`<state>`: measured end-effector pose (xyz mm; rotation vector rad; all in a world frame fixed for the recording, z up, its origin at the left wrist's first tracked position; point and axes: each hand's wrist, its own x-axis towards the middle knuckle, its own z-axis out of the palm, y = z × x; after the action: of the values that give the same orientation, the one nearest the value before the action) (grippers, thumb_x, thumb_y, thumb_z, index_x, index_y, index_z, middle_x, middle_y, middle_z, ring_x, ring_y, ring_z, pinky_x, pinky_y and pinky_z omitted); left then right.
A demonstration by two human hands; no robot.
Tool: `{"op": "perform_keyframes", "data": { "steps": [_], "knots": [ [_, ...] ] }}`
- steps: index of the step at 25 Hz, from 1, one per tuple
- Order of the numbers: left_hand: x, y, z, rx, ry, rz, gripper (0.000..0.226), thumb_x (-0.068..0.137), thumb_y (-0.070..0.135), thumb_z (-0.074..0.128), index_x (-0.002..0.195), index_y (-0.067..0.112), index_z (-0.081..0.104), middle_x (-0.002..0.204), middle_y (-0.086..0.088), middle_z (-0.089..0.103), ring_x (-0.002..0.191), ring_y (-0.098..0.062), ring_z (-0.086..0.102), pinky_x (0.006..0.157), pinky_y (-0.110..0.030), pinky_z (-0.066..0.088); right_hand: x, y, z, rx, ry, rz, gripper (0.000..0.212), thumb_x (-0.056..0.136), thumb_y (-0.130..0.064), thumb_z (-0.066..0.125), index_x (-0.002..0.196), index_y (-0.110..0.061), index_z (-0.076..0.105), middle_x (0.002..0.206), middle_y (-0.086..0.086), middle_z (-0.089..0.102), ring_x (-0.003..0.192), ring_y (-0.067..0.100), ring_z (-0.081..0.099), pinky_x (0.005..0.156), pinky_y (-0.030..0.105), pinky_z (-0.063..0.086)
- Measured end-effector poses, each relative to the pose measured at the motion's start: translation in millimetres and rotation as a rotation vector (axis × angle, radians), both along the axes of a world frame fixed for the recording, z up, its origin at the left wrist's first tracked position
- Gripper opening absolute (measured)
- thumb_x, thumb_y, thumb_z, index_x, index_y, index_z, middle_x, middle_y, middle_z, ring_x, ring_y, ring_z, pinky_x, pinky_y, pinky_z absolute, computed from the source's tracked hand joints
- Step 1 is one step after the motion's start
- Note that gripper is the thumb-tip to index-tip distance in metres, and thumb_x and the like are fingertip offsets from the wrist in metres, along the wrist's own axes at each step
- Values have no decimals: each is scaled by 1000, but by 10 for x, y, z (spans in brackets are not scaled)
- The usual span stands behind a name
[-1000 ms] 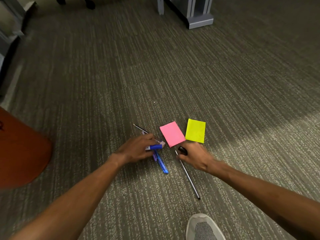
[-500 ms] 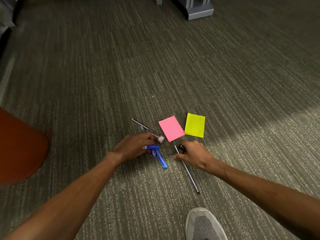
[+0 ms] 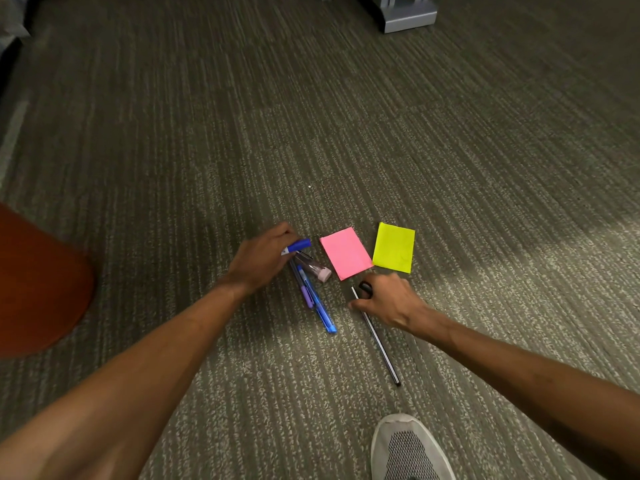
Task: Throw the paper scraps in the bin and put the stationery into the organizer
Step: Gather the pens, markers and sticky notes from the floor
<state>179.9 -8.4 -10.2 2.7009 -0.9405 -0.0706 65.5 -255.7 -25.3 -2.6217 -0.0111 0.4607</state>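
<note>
On the carpet lie a pink sticky-note pad (image 3: 345,252) and a yellow one (image 3: 394,247), side by side. My left hand (image 3: 259,259) is closed around a bunch of pens, with a blue marker (image 3: 298,245) sticking out of the fist. A blue pen (image 3: 317,303), a purple pen (image 3: 306,295) and a clear pen with a pink cap (image 3: 317,269) fan out below the hand. My right hand (image 3: 388,301) presses down on a thin black pen (image 3: 382,351) and holds a small black object (image 3: 365,289) under the fingers.
A reddish-brown rounded object (image 3: 38,285) sits at the left edge. A grey metal furniture base (image 3: 407,15) stands at the top. My white shoe (image 3: 408,448) is at the bottom. Carpet surrounds the items.
My left hand has shifted up toward the pink pad, gathering the thin dark pen into its bunch. The right hand stays on the black pen. The camera has tilted slightly.
</note>
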Motion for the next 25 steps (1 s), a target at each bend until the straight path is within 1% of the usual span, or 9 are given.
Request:
{"op": "perform_keyframes", "data": {
  "steps": [4,8,11,14,16,19,22,23,25],
  "knots": [
    [120,-12,14,144,18,17,38,93,18,63,130,21,59,131,5,59,121,-19,54,87,-40,54,6,-13,1,-32,101,2,40,77,-49,76,80,-23,47,73,-8,53,60,10,53,47,22,30],
    [146,-115,7,264,12,-32,39,91,13,62,129,24,60,127,6,59,119,-17,53,88,-40,53,20,30,-1,-77,133,8,31,79,-41,77,82,-17,59,77,-2,60,60,10,54,47,20,32],
    [163,-163,14,307,6,-35,34,90,14,59,123,23,58,123,3,59,117,-19,54,82,-40,53,-13,49,-4,-73,106,-31,22,82,-33,67,71,-19,54,66,-5,57,52,6,52,40,19,30],
    [145,-124,43,257,20,10,35,90,8,54,122,24,53,120,0,62,114,-22,58,80,-41,53,-9,35,47,8,6,-68,14,83,-37,50,75,-25,49,63,-5,54,52,13,54,43,23,29],
    [118,-54,100,173,52,63,45,88,2,52,126,25,48,126,-1,61,114,-24,60,82,-43,54,30,40,83,70,-60,-98,21,84,-41,40,84,-22,51,70,2,58,59,24,58,48,29,37],
    [43,45,180,23,105,216,45,92,15,56,135,22,44,135,-5,57,113,-30,61,88,-46,52,96,83,102,101,-105,-136,22,92,-39,43,99,-20,50,78,8,63,69,33,61,54,34,39],
    [-112,73,177,-92,172,348,34,97,28,54,128,17,47,117,-8,64,85,-25,64,66,-36,52,114,194,127,146,-113,-69,15,90,-35,54,100,-24,48,79,0,58,68,26,56,55,32,33],
    [-173,76,156,-100,188,366,29,98,30,54,124,18,49,107,-6,67,72,-20,60,54,-28,46,112,242,126,154,-111,-37,14,88,-32,56,99,-24,51,81,0,59,69,24,56,55,31,34],
    [-277,95,108,-48,198,336,22,99,32,52,118,21,53,95,-4,70,60,-14,53,46,-21,33,95,348,112,175,-107,-1,8,86,-29,58,92,-24,56,80,0,60,69,22,56,52,30,35]
  ]
}}
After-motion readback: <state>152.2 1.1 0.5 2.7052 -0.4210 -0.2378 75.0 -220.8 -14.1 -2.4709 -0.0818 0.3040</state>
